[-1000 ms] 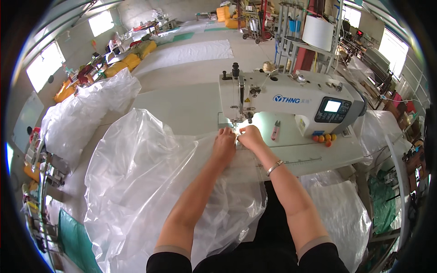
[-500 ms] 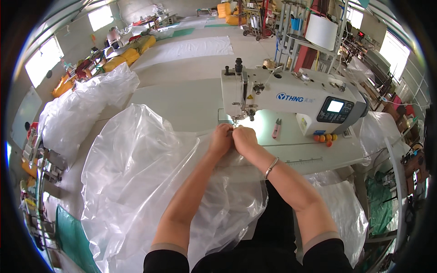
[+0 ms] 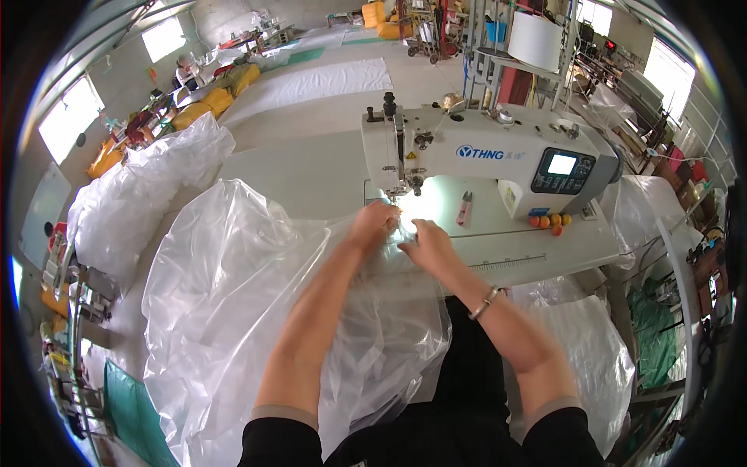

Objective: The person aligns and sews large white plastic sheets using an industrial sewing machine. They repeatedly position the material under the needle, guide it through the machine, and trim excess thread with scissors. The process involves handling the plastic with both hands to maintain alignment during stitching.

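Note:
A large clear plastic sheet [image 3: 226, 288] spreads over the left of the sewing table and hangs down in front of me. Its narrow gathered edge runs to the needle area of a white sewing machine [image 3: 467, 144], under the bright lamp. My left hand [image 3: 373, 226] is closed on that edge, just in front of the presser foot. Close by on the right, my right hand [image 3: 433, 246] has thumb and forefinger apart, near the film's edge; whether it touches the film I cannot tell. Pink-handled thread snips [image 3: 464, 208] lie on the table to its right.
Small orange and yellow balls [image 3: 555, 223] sit by the machine's base. A thread stand with a big white cone [image 3: 534, 40] rises behind the machine. More plastic film [image 3: 124, 206] is heaped at the left, and more hangs at the lower right. A person [image 3: 187, 74] is far back left.
My hands, together at the needle before, have come apart: the right has shifted right and toward me, its fingers spreading. The left stays by the presser foot. The view has shifted slightly.

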Motion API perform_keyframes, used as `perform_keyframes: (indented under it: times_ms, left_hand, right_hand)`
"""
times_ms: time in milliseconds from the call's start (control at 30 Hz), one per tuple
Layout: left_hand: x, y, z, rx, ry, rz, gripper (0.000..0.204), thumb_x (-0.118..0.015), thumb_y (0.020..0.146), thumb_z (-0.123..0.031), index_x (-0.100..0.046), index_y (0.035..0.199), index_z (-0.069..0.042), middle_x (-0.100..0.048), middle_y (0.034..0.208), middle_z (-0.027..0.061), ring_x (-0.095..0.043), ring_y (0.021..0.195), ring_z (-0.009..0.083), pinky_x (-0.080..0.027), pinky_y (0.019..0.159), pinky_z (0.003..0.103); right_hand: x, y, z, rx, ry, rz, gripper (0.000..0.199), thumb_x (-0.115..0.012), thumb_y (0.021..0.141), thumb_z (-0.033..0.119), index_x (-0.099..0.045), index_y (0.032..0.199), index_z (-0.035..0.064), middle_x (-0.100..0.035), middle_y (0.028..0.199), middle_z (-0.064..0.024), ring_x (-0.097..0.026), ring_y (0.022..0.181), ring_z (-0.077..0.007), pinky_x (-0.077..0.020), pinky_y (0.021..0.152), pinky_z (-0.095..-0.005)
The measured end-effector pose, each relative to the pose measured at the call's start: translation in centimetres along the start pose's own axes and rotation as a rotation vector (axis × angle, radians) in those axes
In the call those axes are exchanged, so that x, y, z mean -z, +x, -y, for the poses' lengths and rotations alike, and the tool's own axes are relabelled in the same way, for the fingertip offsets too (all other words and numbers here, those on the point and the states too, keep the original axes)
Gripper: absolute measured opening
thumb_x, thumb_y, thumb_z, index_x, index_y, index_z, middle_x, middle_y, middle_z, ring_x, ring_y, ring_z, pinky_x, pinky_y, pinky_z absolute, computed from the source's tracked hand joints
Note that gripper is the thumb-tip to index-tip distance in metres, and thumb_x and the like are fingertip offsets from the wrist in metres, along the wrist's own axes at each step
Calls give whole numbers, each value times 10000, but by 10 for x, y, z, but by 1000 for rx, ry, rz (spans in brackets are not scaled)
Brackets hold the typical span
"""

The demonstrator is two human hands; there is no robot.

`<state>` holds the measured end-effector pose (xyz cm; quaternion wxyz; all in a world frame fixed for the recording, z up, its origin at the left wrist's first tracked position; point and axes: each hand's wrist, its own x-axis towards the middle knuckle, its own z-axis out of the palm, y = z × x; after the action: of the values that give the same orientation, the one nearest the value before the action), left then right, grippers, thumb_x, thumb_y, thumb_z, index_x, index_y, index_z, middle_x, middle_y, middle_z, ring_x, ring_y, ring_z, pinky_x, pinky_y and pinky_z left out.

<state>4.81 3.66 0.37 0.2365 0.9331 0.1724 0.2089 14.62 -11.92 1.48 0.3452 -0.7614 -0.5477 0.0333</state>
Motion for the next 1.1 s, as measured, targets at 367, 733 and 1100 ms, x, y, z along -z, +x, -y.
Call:
perform_keyframes:
  times_ms: [367, 733, 1100]
  left_hand:
    - [4, 8, 10, -291, 262, -63, 160, -585, 848, -208, -714, 918, -144, -677, 863, 67, -644, 823, 262, -525, 694, 395]
    - [4, 7, -1, -375, 357, -125, 117, -573, 823, -171, -653, 904, -148, -662, 840, 17, -644, 824, 222, -530, 633, 375]
    - [-13, -26, -22, -96, 175, -188, 179, -563, 874, -185, -673, 963, -74, -672, 1080, 47, -567, 1079, 247, -496, 858, 373]
  right_hand:
    - [25, -60, 2, 187, -175, 123, 171, -669, 766, 174, -637, 723, 13, -627, 657, -179, -636, 661, -361, -498, 602, -444]
    - [-3, 3, -4, -76, -22, -57, 153, -697, 760, 182, -692, 802, 35, -672, 732, -153, -666, 700, -305, -521, 654, -392]
    - [-27, -15, 10, 212, -395, -58, 93, -583, 753, 33, -620, 838, 30, -549, 893, -95, -583, 841, -255, -537, 646, -339]
